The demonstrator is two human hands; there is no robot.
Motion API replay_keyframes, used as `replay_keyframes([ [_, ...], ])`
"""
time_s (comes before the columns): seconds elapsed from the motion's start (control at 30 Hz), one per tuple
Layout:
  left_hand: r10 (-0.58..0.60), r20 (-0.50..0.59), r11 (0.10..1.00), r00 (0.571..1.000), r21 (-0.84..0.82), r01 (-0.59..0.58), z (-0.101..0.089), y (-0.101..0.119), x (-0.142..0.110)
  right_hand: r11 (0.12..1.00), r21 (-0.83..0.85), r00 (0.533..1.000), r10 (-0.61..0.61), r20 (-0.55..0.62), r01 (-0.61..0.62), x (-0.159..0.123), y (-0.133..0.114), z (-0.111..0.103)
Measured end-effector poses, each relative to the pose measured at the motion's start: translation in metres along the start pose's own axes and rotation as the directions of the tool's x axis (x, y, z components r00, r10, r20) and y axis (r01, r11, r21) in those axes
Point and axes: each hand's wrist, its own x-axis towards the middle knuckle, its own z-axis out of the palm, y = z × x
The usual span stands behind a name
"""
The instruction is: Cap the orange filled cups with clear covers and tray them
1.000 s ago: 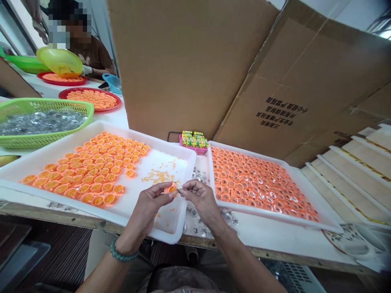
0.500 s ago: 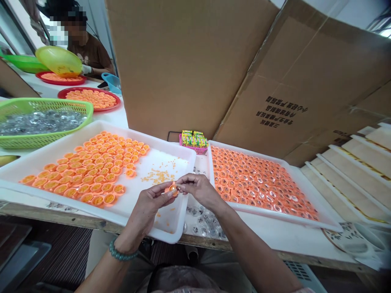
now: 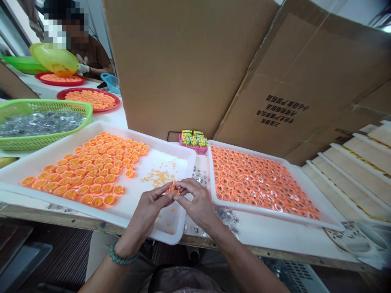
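A small orange plastic cup (image 3: pixel 174 189) is held between both hands, over the right end of the left white tray (image 3: pixel 146 215). My left hand (image 3: pixel 150 207) pinches it from the left with thumb and fingers. From the right, the fingertips of my right hand (image 3: pixel 195 200) close on the same cup. Something dark shows inside its rim, perhaps a printed clear cap; the fingers partly hide it. Rows of similar orange cups (image 3: pixel 91 173) with yellow-orange filling stand in the left tray. Loose clear caps (image 3: pixel 227 217) with dark prints lie on the table beside my right wrist.
Right of my hands, another white tray (image 3: pixel 331 221) holds capped orange cups (image 3: pixel 262 183). Yellow crumbs (image 3: pixel 160 178) lie in the left tray. A pink basket (image 3: pixel 198 150) of small packets stands behind. Green basket (image 3: pixel 87 118), cardboard wall (image 3: pixel 189 73), stacked trays (image 3: pixel 351 175) and a co-worker (image 3: pixel 94 53) surround the table.
My right hand has moved slightly down and its fingers now reach further around the cup. The cup is turned, and the loose caps near my right wrist look shifted.
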Motion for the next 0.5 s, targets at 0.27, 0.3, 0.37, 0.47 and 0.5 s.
replay_keyframes([
  [0.27,0.017,-0.03,1.0,0.999,0.004,-0.017,0.0,-0.001,0.0,0.985,-0.097,0.99,-0.143,0.017,0.144,-0.002,0.007,0.003],
  [0.3,0.02,-0.043,1.0,0.999,0.0,-0.02,-0.001,-0.001,0.0,0.983,-0.102,0.988,-0.156,0.011,0.156,-0.003,0.007,0.005],
  [0.37,0.032,-0.061,0.999,0.998,-0.003,-0.032,-0.001,-0.002,0.0,0.981,-0.101,0.986,-0.168,-0.001,0.167,-0.005,0.006,0.008],
  [0.47,0.049,-0.081,0.999,0.996,-0.012,-0.05,-0.001,-0.001,-0.002,0.989,-0.045,0.99,-0.14,-0.023,0.139,-0.007,0.004,0.01],
  [0.5,0.053,-0.082,0.998,0.995,-0.022,-0.055,-0.001,0.0,-0.002,0.994,-0.002,0.994,-0.109,-0.025,0.109,-0.007,0.004,0.008],
])
